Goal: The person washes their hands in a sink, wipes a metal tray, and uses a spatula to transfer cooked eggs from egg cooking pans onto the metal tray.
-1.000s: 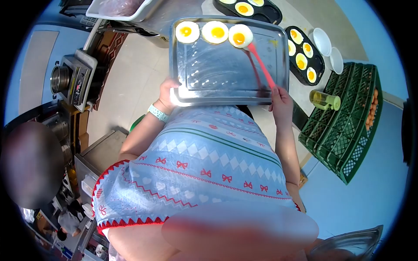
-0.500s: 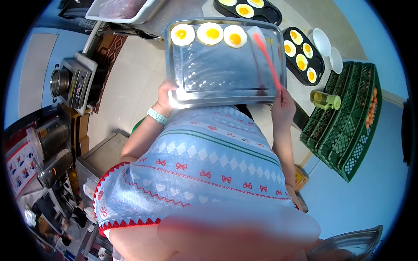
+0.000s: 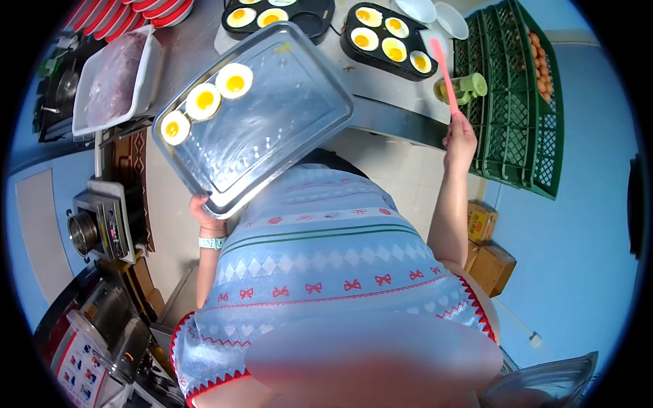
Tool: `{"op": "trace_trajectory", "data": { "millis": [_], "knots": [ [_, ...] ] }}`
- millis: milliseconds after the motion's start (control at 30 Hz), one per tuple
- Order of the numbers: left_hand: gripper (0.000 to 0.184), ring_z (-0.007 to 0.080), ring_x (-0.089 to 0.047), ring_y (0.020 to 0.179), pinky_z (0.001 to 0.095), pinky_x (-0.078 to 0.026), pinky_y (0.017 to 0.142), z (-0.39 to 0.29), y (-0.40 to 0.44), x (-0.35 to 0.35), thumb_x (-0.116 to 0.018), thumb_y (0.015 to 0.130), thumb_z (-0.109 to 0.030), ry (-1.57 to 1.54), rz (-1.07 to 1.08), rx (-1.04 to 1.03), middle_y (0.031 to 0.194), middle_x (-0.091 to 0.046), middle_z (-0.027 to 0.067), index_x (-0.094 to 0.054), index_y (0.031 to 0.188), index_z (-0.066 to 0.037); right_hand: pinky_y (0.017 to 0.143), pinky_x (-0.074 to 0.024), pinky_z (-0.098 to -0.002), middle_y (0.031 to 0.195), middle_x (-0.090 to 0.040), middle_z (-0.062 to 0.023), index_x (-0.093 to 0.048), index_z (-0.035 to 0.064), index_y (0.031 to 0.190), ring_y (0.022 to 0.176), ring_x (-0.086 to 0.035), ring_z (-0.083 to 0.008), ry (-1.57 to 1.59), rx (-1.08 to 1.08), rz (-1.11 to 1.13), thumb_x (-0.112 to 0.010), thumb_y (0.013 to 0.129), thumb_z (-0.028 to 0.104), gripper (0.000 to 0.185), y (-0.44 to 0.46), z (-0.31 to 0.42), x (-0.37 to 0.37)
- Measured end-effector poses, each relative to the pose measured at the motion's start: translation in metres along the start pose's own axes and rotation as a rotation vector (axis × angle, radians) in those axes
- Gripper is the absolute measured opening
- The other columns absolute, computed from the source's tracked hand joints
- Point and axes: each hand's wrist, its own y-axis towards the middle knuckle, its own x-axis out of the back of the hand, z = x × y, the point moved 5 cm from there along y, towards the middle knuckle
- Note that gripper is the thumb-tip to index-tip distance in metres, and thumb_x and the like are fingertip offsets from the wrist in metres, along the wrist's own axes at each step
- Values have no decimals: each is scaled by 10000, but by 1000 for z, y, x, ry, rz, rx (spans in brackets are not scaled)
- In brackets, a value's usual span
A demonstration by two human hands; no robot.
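My left hand (image 3: 207, 209) grips the near left corner of a shiny metal tray (image 3: 272, 119), which is turned at an angle in front of me. Three fried eggs (image 3: 203, 101) lie in a row along its left side. In my right hand (image 3: 460, 139) is a spatula (image 3: 443, 71) with a pink handle and a pale head. That head is at the right end of a black egg pan (image 3: 374, 60), close to a fried egg (image 3: 421, 62); whether they touch I cannot tell. Several fried eggs sit in this pan's hollows.
A second black egg pan (image 3: 314, 19) with fried eggs stands at the back. White bowls (image 3: 451, 20), an oil bottle (image 3: 462, 88) with a green lid and stacked green crates (image 3: 500, 102) holding eggs are at right. A white tub (image 3: 151, 75) with a bagged item stands left.
The tray has swung left and tilted away from my right hand, which has let go of it. My right hand has carried the spatula from over the tray to the right-hand pan.
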Motion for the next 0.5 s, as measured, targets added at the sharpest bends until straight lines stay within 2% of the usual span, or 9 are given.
{"op": "trace_trajectory", "data": {
  "millis": [33, 100, 133, 200, 233, 267, 333, 400, 500],
  "knots": [
    [594, 340, -595, 984, 427, -487, 896, 0, -3, -4, -529, 599, -181, 47, -15, -14, 1068, -608, 177, -522, 1140, 65, 412, -320, -175, 654, -480, 42, -626, 5, 1080, 479, -378, -16, 2, -2, -7, -529, 946, 249, 295, 12, -5, 10],
    [589, 334, -597, 975, 424, -490, 886, 0, -6, 1, -532, 597, -191, 62, -61, -28, 1054, -610, 172, -527, 1130, 58, 459, -412, -252, 707, -608, -35, -644, 27, 1085, 507, -523, -98, -409, 139, -83, -535, 933, 224, 271, 29, -5, 20],
    [584, 329, -599, 966, 421, -493, 875, -1, -6, 7, -535, 594, -202, 70, -108, -46, 1040, -612, 167, -532, 1120, 51, 459, -412, -252, 707, -608, -35, -644, 27, 1085, 507, -523, -98, -406, 138, -87, -535, 933, 224, 271, 39, -11, 16],
    [557, 321, -601, 935, 408, -497, 855, 1, -6, 15, -534, 593, -214, 90, -120, -38, 1016, -615, 151, -546, 1091, 36, 576, -486, -354, 828, -673, -136, -645, 68, 1103, 659, -645, -249, -657, 680, -119, -529, 919, 207, 258, 45, 4, 2],
    [537, 318, -601, 926, 402, -497, 853, 0, -5, 19, -532, 595, -215, 79, -134, -48, 1003, -617, 142, -553, 1073, 30, 673, -498, -422, 890, -649, -185, -652, 92, 1085, 810, -631, -353, -814, 619, -110, -515, 905, 208, 254, 39, 28, -14],
    [517, 315, -601, 917, 396, -497, 851, 0, -5, 24, -529, 596, -216, 68, -150, -60, 990, -618, 134, -560, 1054, 23, 673, -498, -422, 890, -649, -185, -652, 92, 1085, 810, -631, -353, -813, 619, -111, -515, 905, 208, 254, 45, 32, -18],
    [492, 309, -600, 917, 394, -496, 840, 0, -11, 15, -529, 599, -216, 75, -159, -68, 982, -621, 125, -570, 1030, 17, 670, -496, -444, 870, -648, -184, -655, 104, 1059, 799, -620, -361, -1045, 630, -72, -507, 898, 228, 251, 71, 33, -37],
    [453, 298, -594, 909, 386, -490, 829, 5, -16, 2, -530, 604, -215, 51, -152, -15, 951, -617, 115, -574, 996, 6, 669, -497, -450, 860, -646, -183, -651, 110, 1053, 793, -620, -358, -1082, 648, -36, -511, 893, 235, 246, 93, 38, -50],
    [405, 285, -586, 890, 375, -480, 817, 6, -14, 27, -530, 609, -221, 81, -227, -68, 922, -611, 102, -578, 950, -10, 667, -499, -456, 834, -645, -178, -641, 119, 1054, 777, -621, -356, -1135, 696, 16, -517, 886, 244, 243, 124, 35, -65]
  ]
}}
